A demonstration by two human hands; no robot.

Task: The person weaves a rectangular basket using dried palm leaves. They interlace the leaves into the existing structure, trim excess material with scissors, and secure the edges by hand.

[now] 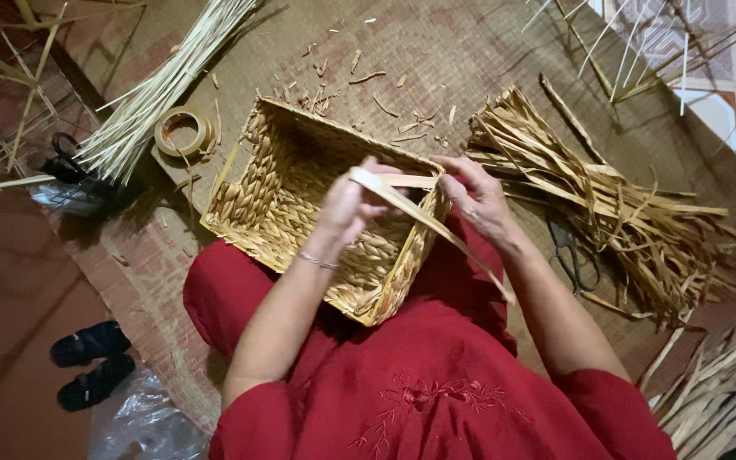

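Observation:
A rectangular woven straw basket [283, 183] rests tilted on my lap, over a red garment. My left hand [347, 204], with a thin bracelet at the wrist, reaches over the basket's near rim and pinches a flat pale straw strip [436, 228]. The strip runs from the rim down to the right, past my right forearm. My right hand [474, 198] presses on the basket's right corner, fingers holding the strip's other end against the rim.
A heap of dried flat straw [606, 204] lies to the right, with black scissors [571, 251] beside it. A bundle of thin pale reeds [151, 94] and a tape roll [185, 129] lie at the upper left. Dark sandals [91, 362] sit at the lower left. A woven mat [436, 51] is littered with straw scraps.

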